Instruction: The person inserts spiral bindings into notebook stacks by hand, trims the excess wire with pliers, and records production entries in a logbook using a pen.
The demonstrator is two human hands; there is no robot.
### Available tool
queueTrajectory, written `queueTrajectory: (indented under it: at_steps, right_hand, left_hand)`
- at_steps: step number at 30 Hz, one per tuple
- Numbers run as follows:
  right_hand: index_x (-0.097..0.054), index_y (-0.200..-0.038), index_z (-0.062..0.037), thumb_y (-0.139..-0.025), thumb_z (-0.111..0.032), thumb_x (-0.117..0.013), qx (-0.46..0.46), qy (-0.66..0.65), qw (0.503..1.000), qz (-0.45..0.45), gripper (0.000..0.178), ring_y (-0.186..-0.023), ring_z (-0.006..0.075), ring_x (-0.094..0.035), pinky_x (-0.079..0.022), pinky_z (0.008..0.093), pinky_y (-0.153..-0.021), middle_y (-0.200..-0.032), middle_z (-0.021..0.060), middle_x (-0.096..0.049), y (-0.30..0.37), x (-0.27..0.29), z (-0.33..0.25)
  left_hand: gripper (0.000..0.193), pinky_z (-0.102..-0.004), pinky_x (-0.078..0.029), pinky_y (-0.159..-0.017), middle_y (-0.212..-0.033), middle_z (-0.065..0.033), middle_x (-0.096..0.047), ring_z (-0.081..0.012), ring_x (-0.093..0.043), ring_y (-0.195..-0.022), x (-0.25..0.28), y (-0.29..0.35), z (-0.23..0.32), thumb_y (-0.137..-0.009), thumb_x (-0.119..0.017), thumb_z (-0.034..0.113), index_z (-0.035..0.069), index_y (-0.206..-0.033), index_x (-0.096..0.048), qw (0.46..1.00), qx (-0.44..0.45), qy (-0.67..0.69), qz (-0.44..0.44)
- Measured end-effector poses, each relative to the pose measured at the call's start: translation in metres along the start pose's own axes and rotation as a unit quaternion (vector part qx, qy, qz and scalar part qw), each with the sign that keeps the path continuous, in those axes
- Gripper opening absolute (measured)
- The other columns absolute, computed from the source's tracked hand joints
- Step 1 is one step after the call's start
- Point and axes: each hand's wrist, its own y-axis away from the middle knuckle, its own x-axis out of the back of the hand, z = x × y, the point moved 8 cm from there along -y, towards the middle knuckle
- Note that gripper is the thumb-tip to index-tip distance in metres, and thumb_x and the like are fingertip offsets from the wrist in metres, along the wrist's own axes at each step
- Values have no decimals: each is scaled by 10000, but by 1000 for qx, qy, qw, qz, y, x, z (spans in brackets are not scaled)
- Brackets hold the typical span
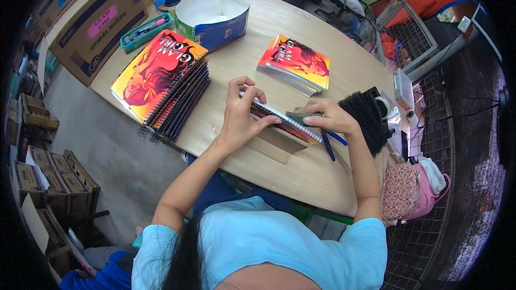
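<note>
Right hand (333,118) is covering part of some greenish thing (302,116), can't tell what; left hand (242,110) is hiding one end of the notebook (290,120); blue tool's (328,147) top is disappearing behind stuff; lower left, the rim's cutting off blue clothing (99,275).

Held notebook (289,120): white dotted edge | left stack of notebooks (158,72): blazing red, orange, yellow covers | right stack of notebooks (301,63): same fiery mix | coil pile (361,121): black | tool handles (328,147): vivid blue | tabletop (231,64): pale tan | shirt (263,231): sky blue | bag catching my eye (399,190): pinkish, repeating dark-red motifs
</note>
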Motion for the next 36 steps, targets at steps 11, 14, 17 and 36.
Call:
queueTrajectory:
  at_steps: [11, 14, 17, 36]
  right_hand:
    - [-579, -1194, 64, -804, -377, -606, 96, -220, 971, -12, 590, -1047, 215, -594, -449, 315, -907, -1189, 147, -619, -20, -1, 10]
    - [-607, -1157, 70, -763, -526, -581, 8, -86, 996, 32, 715, -1051, 221, -599, -434, 331, -953, -1110, 161, -642, -38, -2, -3]
    - [-629, -1156, 19, -811, -443, -586, 105, -265, 959, -1, 578, -969, 213, -605, -452, 341, -874, -1033, 144, -664, -35, -6, -23]
    - [-635, -1136, 26, -815, -484, -598, 98, -230, 968, 18, 604, -953, 207, -609, -475, 309, -810, -1060, 149, -649, -65, -9, -42]
  left_hand:
    - [473, -334, -466, -750, -1087, -139, -410, -259, -480, -974, -3, -2, 0, -556, -888, 207, 45, -864, -567, 1000, -7, 19, -17]
    - [479, -332, -465, -747, -1082, -139, -418, -258, -484, -969, 0, -1, -2, -560, -885, 195, 41, -879, -562, 999, -2, 27, -21]
    - [490, -334, -462, -752, -1075, -139, -427, -258, -487, -973, -1, 1, -8, -570, -878, 187, 32, -900, -552, 998, 22, 48, -21]
    - [322, -288, -493, -814, -940, -72, -569, -139, -592, -862, 19, 1, -59, -747, -710, -13, -10, -1012, -528, 974, 67, 215, 0]
